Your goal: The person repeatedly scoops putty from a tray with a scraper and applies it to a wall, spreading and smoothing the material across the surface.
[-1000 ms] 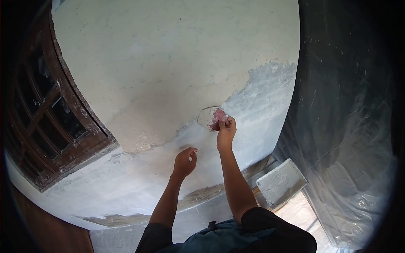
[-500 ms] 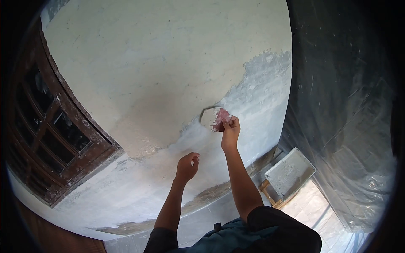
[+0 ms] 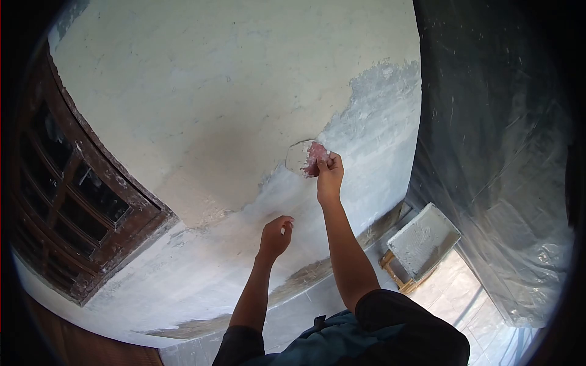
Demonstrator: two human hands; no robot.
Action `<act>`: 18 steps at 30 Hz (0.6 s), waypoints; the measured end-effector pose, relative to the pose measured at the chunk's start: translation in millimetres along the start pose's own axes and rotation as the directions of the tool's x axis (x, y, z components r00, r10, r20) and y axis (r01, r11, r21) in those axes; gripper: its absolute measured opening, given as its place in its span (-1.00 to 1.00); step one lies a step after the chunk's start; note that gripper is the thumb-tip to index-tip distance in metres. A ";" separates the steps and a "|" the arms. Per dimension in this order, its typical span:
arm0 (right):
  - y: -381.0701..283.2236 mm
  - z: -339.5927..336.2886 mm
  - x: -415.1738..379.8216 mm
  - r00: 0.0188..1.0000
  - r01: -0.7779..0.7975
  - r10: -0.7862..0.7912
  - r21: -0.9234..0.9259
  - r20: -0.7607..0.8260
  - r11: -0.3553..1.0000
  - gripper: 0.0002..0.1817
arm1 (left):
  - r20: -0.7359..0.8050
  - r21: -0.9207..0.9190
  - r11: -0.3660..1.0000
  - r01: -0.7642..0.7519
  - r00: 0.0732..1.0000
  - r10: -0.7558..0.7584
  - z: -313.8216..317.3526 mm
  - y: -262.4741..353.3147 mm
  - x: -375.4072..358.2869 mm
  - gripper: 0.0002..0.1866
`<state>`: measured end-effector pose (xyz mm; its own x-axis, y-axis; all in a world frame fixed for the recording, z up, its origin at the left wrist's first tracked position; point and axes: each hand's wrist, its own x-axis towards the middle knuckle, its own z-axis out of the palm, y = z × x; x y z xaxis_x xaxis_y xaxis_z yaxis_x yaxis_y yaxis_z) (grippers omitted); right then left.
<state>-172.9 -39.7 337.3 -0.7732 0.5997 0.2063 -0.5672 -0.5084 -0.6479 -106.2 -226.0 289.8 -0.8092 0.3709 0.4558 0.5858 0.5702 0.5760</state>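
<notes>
My right hand [image 3: 330, 171] grips a flat scraper [image 3: 314, 158], reddish on the side near my fingers and coated with pale plaster on the other. The scraper lies against the wall [image 3: 244, 110], at the border between the cream paint and the whitish-grey plastered area [image 3: 378, 116]. Lower and to the left, my left hand [image 3: 278, 236] is held in front of the white part of the wall with its fingers curled. Something small and white shows between those fingers, too small to make out.
A plaster-smeared tray [image 3: 424, 241] rests on a wooden support [image 3: 397, 274] at the lower right. Clear plastic sheeting [image 3: 519, 244] hangs along the right side. At the left is a brown wooden window frame [image 3: 113, 238] with dark panes.
My right hand and the scraper have moved slightly up along the wall. My left hand has shifted a little right and up. The view has tilted slightly.
</notes>
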 end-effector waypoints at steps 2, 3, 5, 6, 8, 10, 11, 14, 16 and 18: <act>4.9 -11.0 1.1 0.995 -0.029 0.030 0.012 -0.091 0.999 -0.84 | -0.003 -0.012 1.000 -0.004 1.000 0.004 2.0 1.8 -0.7 -0.86; 5.0 -15.3 1.0 0.993 -0.030 0.034 0.044 -0.112 0.999 -0.86 | 0.010 -0.012 1.000 0.027 1.000 -0.027 3.0 1.4 -2.2 -0.86; 9.7 -16.8 0.7 0.997 -0.003 0.009 0.069 -0.083 0.998 -0.87 | 0.021 -0.015 0.998 0.056 0.998 -0.055 6.9 -0.2 0.3 -0.86; 6.4 -11.6 -1.3 0.996 -0.006 0.012 0.065 -0.086 0.998 -0.87 | 0.036 -0.025 0.997 0.071 0.997 -0.070 10.2 -3.6 -0.5 -0.85; -4.0 3.4 -6.1 1.000 -0.008 0.009 -0.024 0.017 1.000 -0.90 | 0.062 -0.031 0.995 0.090 0.994 -0.088 12.7 -3.9 -3.7 -0.85; 4.2 -6.1 1.3 0.998 -0.028 0.028 -0.006 -0.052 1.000 -0.89 | 0.056 -0.051 0.997 0.065 0.996 -0.062 13.5 0.8 -1.7 -0.85; 8.5 -12.7 5.3 0.993 -0.044 0.045 0.010 -0.112 0.999 -0.88 | 0.057 -0.052 0.997 0.065 0.996 -0.062 13.5 -0.1 -3.8 -0.85; -1.6 -17.1 2.5 0.996 -0.035 0.039 0.053 -0.077 0.998 -0.87 | 0.052 -0.050 0.996 0.073 0.996 -0.071 18.9 -1.0 -0.4 -0.85; -7.1 -7.7 -2.3 0.999 -0.033 0.033 -0.003 -0.001 0.999 -0.86 | 0.089 -0.025 0.995 0.102 0.991 -0.099 21.1 0.3 -2.4 -0.86; -3.9 -6.6 6.6 0.999 -0.035 0.034 -0.037 -0.015 0.999 -0.88 | 0.099 -0.048 0.993 0.105 0.990 -0.100 24.7 2.4 0.7 -0.86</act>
<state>-174.0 -29.7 336.3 -0.7879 0.5909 0.1730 -0.5291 -0.5061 -0.6812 -106.5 -206.3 274.8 -0.8643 0.3829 0.3261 0.4989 0.5705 0.6523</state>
